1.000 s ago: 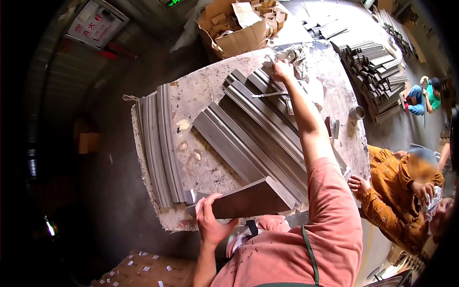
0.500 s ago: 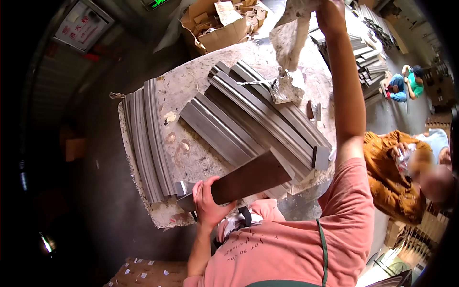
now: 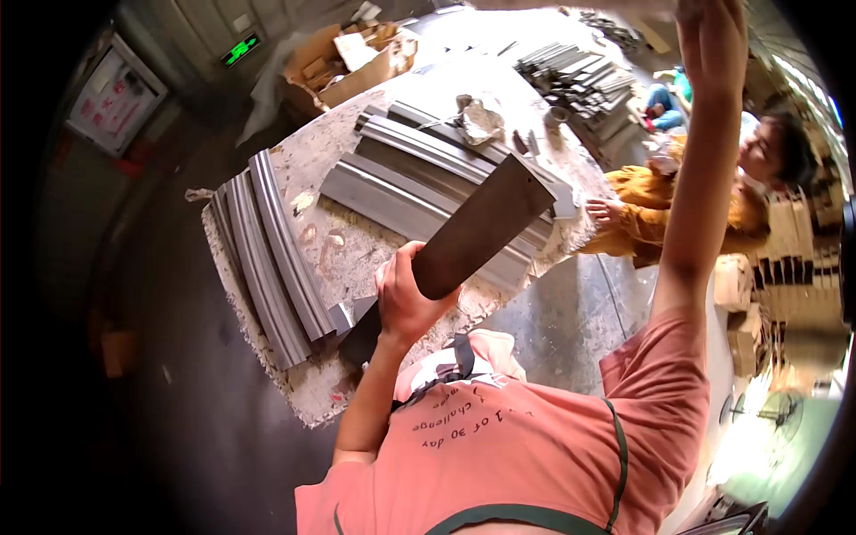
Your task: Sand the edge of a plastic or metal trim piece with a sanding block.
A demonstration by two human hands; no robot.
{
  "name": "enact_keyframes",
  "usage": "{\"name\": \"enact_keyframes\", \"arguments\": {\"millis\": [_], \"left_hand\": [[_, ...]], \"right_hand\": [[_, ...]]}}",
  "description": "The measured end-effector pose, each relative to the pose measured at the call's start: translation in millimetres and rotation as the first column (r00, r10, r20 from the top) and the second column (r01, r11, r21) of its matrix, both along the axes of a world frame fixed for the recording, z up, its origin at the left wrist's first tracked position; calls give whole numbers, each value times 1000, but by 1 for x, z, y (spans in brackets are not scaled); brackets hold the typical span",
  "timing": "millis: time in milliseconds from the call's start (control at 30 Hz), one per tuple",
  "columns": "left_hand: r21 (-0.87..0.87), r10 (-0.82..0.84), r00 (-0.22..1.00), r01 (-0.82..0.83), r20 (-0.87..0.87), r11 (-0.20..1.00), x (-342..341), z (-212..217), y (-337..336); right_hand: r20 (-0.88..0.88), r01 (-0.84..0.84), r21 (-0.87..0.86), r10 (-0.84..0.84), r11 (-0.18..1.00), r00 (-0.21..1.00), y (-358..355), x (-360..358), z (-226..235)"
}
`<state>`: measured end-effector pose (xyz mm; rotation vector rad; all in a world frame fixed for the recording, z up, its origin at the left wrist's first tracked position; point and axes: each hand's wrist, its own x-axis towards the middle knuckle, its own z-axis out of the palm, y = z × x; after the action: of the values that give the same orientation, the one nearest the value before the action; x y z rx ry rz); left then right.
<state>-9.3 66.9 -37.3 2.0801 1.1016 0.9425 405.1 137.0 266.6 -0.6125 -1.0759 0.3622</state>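
My left hand [image 3: 412,299] is wrapped round a long dark metal profile [image 3: 486,223], held tilted above the near edge of the worktable, its far end pointing up and right. A small hole shows near that end. My right hand [image 3: 711,36] is raised high at the upper right, close to the camera, its fingers partly cut off by the frame. A blurred pale rag [image 3: 580,5] runs along the top edge up to this hand. Below the held piece, several grey ridged metal profiles [image 3: 383,183] lie side by side on the table, beside a crumpled whitish wad [image 3: 480,120].
More ridged profiles [image 3: 259,259] lie along the left side of the worktable [image 3: 299,392]. An open cardboard box [image 3: 357,76] stands beyond it. A person in orange-brown clothing [image 3: 660,223] is at the table's right side. Stacked metal strips [image 3: 580,80] lie farther back.
My right hand has moved up and right with the rag, nearly out of the picture. The held profile now points more steeply upward. The person at the right now has a hand near the table edge.
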Motion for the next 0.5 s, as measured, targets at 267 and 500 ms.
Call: {"name": "enact_keyframes", "arguments": {"millis": [267, 500], "left_hand": [[20, -118, 992, 118, 37, 993, -22, 9, -24], [-25, -243, 969, 244, 39, 970, -14, 7, -41]], "right_hand": [[427, 680, -148, -573, 718, 699, -249, -138, -59], [368, 987, 35, -921, 155, 131, -378, -111, -95]]}}
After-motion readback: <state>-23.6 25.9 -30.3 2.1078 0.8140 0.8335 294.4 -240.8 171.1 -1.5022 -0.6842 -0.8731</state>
